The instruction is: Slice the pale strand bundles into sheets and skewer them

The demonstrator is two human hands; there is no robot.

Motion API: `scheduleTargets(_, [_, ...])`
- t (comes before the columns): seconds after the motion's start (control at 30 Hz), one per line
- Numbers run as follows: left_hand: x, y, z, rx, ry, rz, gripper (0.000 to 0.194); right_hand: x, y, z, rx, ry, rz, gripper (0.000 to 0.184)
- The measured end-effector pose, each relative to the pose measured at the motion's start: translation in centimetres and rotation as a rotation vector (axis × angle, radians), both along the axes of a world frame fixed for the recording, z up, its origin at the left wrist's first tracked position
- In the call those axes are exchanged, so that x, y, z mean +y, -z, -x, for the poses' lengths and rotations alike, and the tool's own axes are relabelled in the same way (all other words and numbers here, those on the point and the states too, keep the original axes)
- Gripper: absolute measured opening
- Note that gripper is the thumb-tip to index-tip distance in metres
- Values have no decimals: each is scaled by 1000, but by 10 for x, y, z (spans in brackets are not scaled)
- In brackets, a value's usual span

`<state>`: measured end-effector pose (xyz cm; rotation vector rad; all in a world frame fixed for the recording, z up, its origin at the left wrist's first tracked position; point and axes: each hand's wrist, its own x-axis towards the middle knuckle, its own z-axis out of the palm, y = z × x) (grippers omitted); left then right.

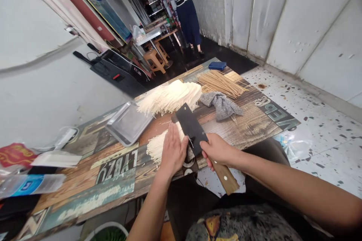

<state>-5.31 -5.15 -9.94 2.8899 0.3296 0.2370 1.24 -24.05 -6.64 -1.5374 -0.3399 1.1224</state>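
My right hand (213,148) grips a cleaver (189,122) where its dark blade meets the wooden handle. The blade stands beside a small bunch of enoki mushrooms (155,146) at the near side of the table. Across that bunch lies my left hand (173,148), fingers stretched out, hiding part of it. Farther back is a larger heap of enoki mushrooms (172,96). A shallow metal tray (130,123) sits left of both, and a crumpled grey cloth (222,105) rests to the right of the heap.
Bamboo skewers (222,83) and a blue box (217,65) lie at the table's far end. A plastic bottle (31,185) and a red packet (17,155) are at the left. Beyond the table (254,120) stands a person (183,7) near stools (155,60).
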Motion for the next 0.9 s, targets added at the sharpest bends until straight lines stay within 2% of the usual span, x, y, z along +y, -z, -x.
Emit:
scheduleTargets(0.17, [0, 1, 1, -29, 36, 1, 67, 1, -5, 6, 52, 23, 7, 24])
scheduleTargets(0.37, [1, 3, 0, -44, -10, 51, 68, 18, -3, 0, 59, -13, -29, 24])
scheduleTargets(0.57, [2, 2, -1, -34, -6, 60, 71, 11, 1, 12, 72, -29, -25, 20])
scheduleTargets(0.77, [2, -2, -2, -15, -38, 166, 74, 28, -17, 8, 54, -54, -17, 25])
scheduleTargets(0.9, [-4, -18, 2, -113, -55, 209, 73, 24, -35, 5, -110, -110, -42, 22])
